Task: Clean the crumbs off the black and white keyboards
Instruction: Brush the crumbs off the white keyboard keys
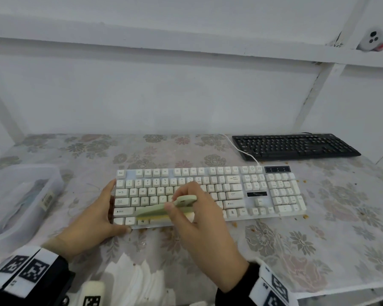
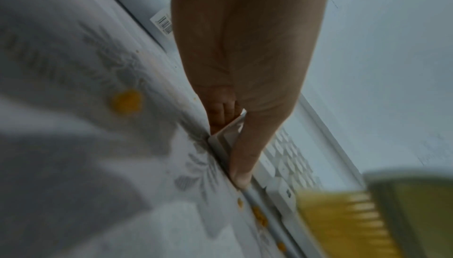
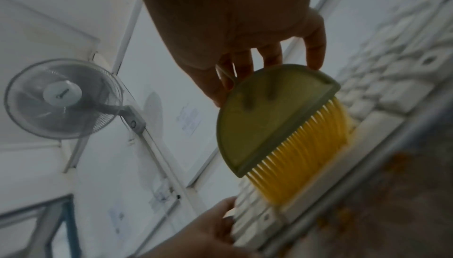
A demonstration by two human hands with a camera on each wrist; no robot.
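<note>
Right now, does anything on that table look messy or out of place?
Yes: orange crumbs lie scattered on the floral tablecloth around the white keyboard, mostly along its near edge and right end. The right hand holds a small brush to the keys; the left hand grips the keyboard's left end.

Head camera looks down and forward across the table. Left wrist camera, close and low, faces along the white keyboard front edge. Right wrist camera looks upward past the brush. All share the keyboard's left end.
</note>
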